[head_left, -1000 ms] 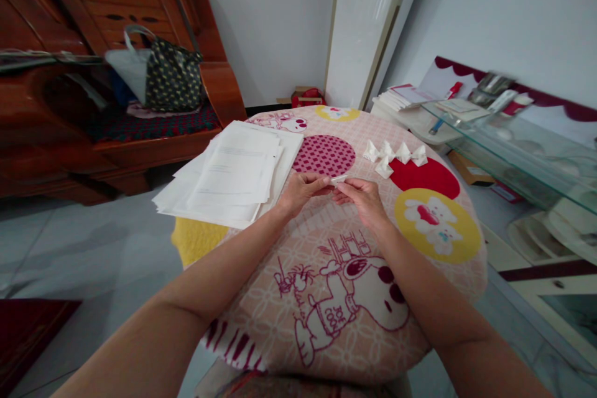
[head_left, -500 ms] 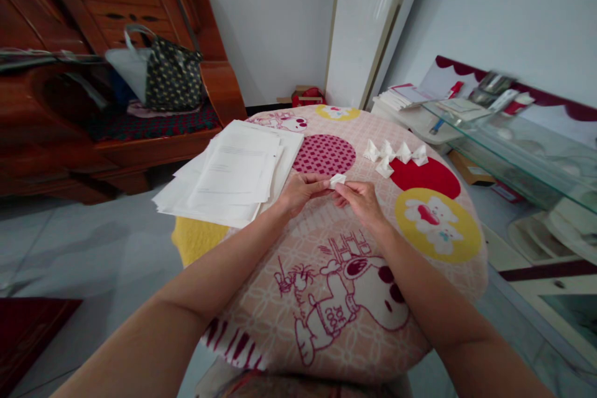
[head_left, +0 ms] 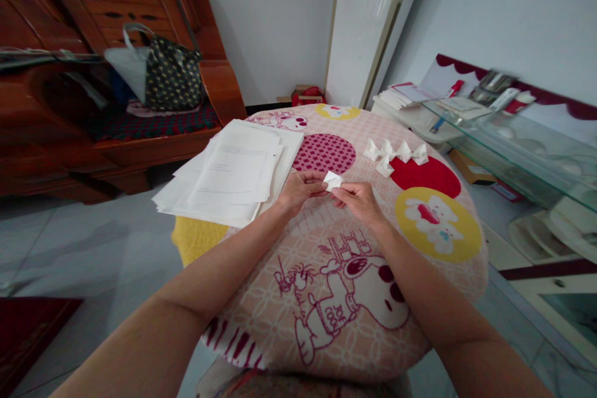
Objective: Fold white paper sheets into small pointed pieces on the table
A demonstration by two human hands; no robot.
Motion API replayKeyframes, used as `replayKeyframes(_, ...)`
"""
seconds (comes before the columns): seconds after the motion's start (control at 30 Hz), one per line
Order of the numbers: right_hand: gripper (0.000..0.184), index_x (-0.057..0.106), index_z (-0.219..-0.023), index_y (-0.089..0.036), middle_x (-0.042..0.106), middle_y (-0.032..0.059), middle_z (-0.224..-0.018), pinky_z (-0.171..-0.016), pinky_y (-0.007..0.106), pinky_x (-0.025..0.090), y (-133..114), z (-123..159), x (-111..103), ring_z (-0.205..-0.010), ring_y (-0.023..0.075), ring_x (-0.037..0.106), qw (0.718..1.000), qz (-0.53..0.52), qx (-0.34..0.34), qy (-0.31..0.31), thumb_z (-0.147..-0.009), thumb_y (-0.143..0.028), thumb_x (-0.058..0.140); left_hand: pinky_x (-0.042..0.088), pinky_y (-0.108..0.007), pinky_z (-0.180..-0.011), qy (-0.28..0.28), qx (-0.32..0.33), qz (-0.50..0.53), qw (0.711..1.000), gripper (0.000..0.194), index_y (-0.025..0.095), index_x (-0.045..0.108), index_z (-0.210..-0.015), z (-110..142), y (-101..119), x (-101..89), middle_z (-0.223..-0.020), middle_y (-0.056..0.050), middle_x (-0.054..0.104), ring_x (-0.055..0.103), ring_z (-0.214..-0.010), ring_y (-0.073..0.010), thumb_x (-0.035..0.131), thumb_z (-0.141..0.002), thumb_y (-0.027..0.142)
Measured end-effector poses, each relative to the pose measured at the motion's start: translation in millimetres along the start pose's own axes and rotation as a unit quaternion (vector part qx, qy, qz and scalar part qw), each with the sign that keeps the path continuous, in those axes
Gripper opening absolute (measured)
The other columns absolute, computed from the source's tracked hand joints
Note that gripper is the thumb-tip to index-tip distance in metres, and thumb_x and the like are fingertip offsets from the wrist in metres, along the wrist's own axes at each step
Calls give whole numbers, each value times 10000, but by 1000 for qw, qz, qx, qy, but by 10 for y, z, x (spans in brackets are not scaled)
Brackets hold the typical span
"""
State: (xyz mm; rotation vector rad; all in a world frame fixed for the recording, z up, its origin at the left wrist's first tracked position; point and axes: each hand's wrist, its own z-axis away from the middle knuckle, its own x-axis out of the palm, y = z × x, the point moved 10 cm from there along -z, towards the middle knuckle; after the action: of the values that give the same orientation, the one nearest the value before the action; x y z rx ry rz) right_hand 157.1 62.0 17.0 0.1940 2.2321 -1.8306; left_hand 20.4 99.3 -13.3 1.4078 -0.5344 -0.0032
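A small folded piece of white paper is pinched between my two hands above the middle of the round table. My left hand grips its left edge between thumb and fingers. On the other side, my right hand holds the lower right edge, fingers closed. To the left lies a stack of white paper sheets, the top ones with faint print. Several small folded paper pieces with pointed tops stand grouped at the table's right rear, partly by a red circle on the cloth.
A patterned pink cloth covers the table. A glass shelf with cups and papers stands close on the right. Behind on the left is a wooden sofa with a dark patterned bag. A white cabinet-like unit stands behind.
The folded paper has shifted slightly left and turned, showing more of its flat face. Both hands have moved a little with it. The stack and the standing pieces are unchanged.
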Motion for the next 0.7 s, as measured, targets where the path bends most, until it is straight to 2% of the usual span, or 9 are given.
replayKeyframes(0.1, 310, 779, -729, -188, 660, 7, -590, -537, 269, 501, -50, 6, 3, -559, 158, 612, 1000, -2, -12, -10, -789, -491, 747, 589, -285, -735, 11, 4, -16, 1000, 356, 125, 772, -921, -4, 13, -31, -876, -58, 784, 700, -715, -138, 900, -608, 238)
replayKeyframes(0.17, 286, 793, -815, -188, 669, -1, -621, -547, 273, 515, -71, 1, -51, -569, 153, 614, 1000, -25, -14, 8, -753, -467, 784, 591, -295, -749, 15, 14, -26, 999, 374, 122, 769, -943, -9, 36, -41, -900, -74, 790, 708, -737, -147, 896, -619, 259)
replayKeyframes(0.27, 473, 769, -1084, -181, 700, -5, -688, -565, 288, 550, -55, 0, -252, -586, 156, 647, 991, -85, -7, 99, -708, -463, 823, 587, -283, -735, 22, 48, -35, 998, 403, 120, 771, -973, -3, 112, -41, -921, -86, 796, 719, -759, -155, 890, -623, 279)
replayKeyframes(0.33, 608, 724, -1186, -162, 716, 6, -709, -558, 293, 559, -9, 5, -327, -587, 165, 665, 984, -114, 13, 137, -677, -471, 847, 584, -272, -720, 23, 73, -43, 996, 412, 120, 775, -995, 14, 165, -22, -932, -90, 799, 726, -772, -161, 881, -632, 283)
replayKeyframes(0.4, 591, 732, -1107, -138, 725, 27, -706, -538, 290, 559, 49, -2, -280, -575, 172, 672, 982, -137, 50, 123, -644, -480, 864, 585, -265, -720, 18, 91, -56, 994, 401, 122, 777, -1014, 35, 202, 16, -959, -95, 801, 733, -795, -165, 861, -654, 277)
replayKeyframes(0.5, 445, 730, -881, -136, 723, 48, -683, -518, 281, 557, 88, 0, -146, -549, 171, 669, 979, -165, 89, 78, -636, -483, 861, 588, -263, -733, 10, 110, -77, 991, 382, 121, 770, -1037, 61, 236, 61, -1002, -101, 799, 738, -827, -167, 829, -686, 261)
replayKeyframes(0.57, 392, 714, -811, -149, 716, 42, -665, -508, 274, 551, 70, 4, -138, -538, 165, 661, 980, -165, 81, 79, -646, -477, 853, 589, -261, -732, -1, 115, -85, 990, 382, 117, 762, -1042, 69, 243, 90, -1003, -101, 797, 737, -830, -166, 824, -695, 265)
replayKeyframes(0.7, 338, 734, -804, -171, 707, 27, -652, -488, 263, 531, 7, 0, -207, -533, 155, 639, 987, -122, 32, 101, -696, -482, 812, 588, -250, -700, -51, 93, -93, 990, 363, 124, 759, -994, 75, 209, 185, -956, -87, 793, 726, -770, -153, 842, -693, 309)
